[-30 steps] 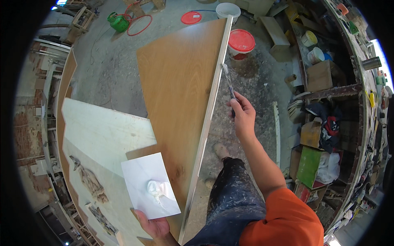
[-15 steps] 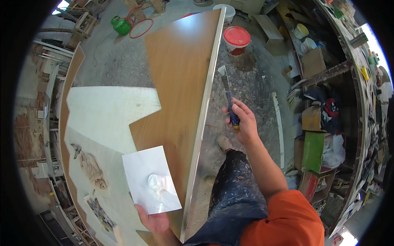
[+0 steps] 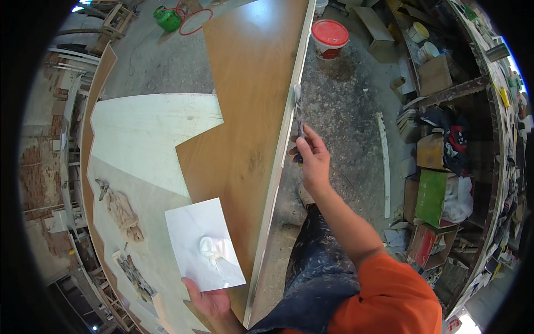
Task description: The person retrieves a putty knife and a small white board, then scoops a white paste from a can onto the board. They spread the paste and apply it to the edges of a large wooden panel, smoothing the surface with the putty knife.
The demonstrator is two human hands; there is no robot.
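Note:
My left hand grips the lower edge of a white sheet, its thumb on top. A dab of white paste sits on that sheet. In my right hand is a putty knife with a dark handle, its blade pointing away from me. The blade lies against the pale edge of a brown wooden panel; a white strip of filler runs along that edge. Part of the knife's handle is hidden by my fingers.
Beyond the panel's edge, a bucket with a red lid stands on the stained floor. Shelves with boxes line the right side. Left of the panel lie a white board, a crumpled cloth and several tools.
My right hand has moved left and away from me, bringing the knife's blade from above the floor to the panel's edge. The sheet in my left hand stays nearly still.

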